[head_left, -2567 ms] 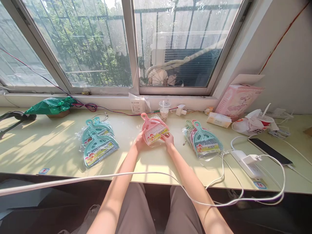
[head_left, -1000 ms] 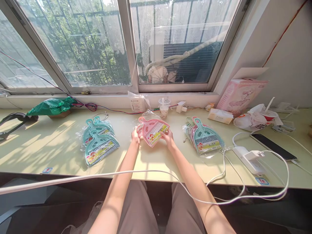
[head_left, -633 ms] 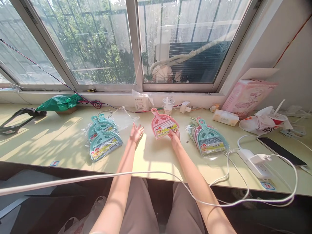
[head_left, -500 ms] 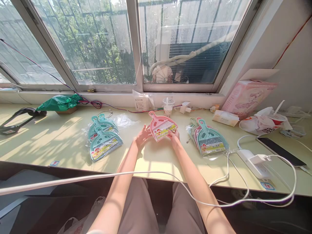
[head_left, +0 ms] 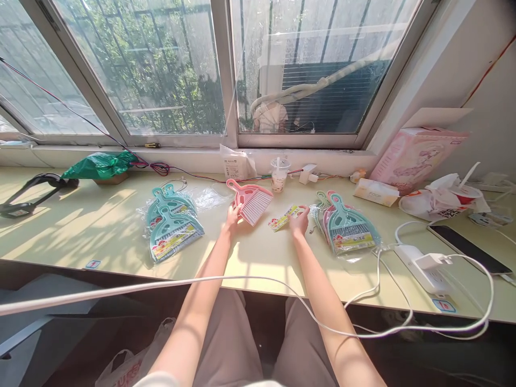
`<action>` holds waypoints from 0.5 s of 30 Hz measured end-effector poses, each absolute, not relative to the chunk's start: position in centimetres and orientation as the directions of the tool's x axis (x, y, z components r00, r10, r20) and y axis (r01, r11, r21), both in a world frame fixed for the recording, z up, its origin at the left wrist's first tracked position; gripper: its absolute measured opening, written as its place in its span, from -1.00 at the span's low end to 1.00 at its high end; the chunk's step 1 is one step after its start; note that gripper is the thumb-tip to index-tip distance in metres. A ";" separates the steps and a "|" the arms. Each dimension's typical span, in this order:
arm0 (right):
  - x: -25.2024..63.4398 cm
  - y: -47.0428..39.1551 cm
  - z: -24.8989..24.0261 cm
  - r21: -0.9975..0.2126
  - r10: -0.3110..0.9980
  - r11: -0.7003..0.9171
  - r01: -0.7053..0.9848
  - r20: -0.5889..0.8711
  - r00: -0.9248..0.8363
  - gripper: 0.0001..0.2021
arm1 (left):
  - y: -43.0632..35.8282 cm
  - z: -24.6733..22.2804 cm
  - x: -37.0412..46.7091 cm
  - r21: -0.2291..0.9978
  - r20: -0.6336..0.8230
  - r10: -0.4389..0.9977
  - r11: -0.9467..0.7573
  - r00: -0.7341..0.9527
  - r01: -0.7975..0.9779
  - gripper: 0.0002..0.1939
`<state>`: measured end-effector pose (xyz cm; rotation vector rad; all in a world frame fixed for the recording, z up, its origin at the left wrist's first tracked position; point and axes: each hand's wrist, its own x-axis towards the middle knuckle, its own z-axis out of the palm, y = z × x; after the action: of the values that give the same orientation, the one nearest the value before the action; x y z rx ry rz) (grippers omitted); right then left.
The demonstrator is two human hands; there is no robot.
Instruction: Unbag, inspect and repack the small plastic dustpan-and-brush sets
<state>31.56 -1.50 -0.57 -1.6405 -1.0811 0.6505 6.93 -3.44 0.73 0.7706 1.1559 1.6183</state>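
While the left hand (head_left: 233,216) grips the unwrapped pink dustpan and brush (head_left: 255,204) at centre, the right hand (head_left: 300,221) pinches its detached card (head_left: 281,219); left stack (head_left: 173,230) and right stack (head_left: 350,228) look wrapped

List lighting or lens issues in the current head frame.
Head view: harsh sun streaks and shadows on the table; glare on the loose plastic film; dark underneath the table; wide-lens stretch near the edges; pink brush bristles resolve, but small print on the yellow card doesn't.

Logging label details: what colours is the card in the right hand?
The card is mostly yellow-green with red patches; head view.
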 end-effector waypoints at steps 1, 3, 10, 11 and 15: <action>31.8 -1.6 -0.5 -0.927 0.886 -0.063 0.369 0.119 0.449 -0.52 | -3.5 0.8 7.0 0.935 -0.023 0.937 -0.102 -0.348 -0.339 -0.53; 31.9 -1.7 -0.3 -0.902 0.883 -0.037 0.431 0.173 0.437 -0.64 | -3.5 0.8 7.2 0.940 0.008 0.926 -0.135 -0.377 -0.313 -0.49; 30.2 -2.6 0.2 -0.840 0.904 0.188 0.509 0.350 0.245 -0.69 | -3.9 0.6 8.7 0.959 0.261 0.923 -0.281 -0.282 -0.033 -0.30; 29.7 -2.8 0.2 -0.837 0.911 0.257 0.484 0.377 0.169 -0.65 | -4.1 0.5 9.1 0.952 0.302 0.923 -0.306 -0.240 0.021 -0.30; 27.9 -3.6 -0.1 -0.850 0.898 0.423 0.314 0.439 -0.023 -0.52 | -5.4 0.8 11.3 0.902 0.395 0.917 -0.375 -0.058 0.215 -0.36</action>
<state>27.88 -3.57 -0.10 -1.0996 -1.5763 0.6631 11.28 -5.40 0.75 1.6110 1.2225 1.4784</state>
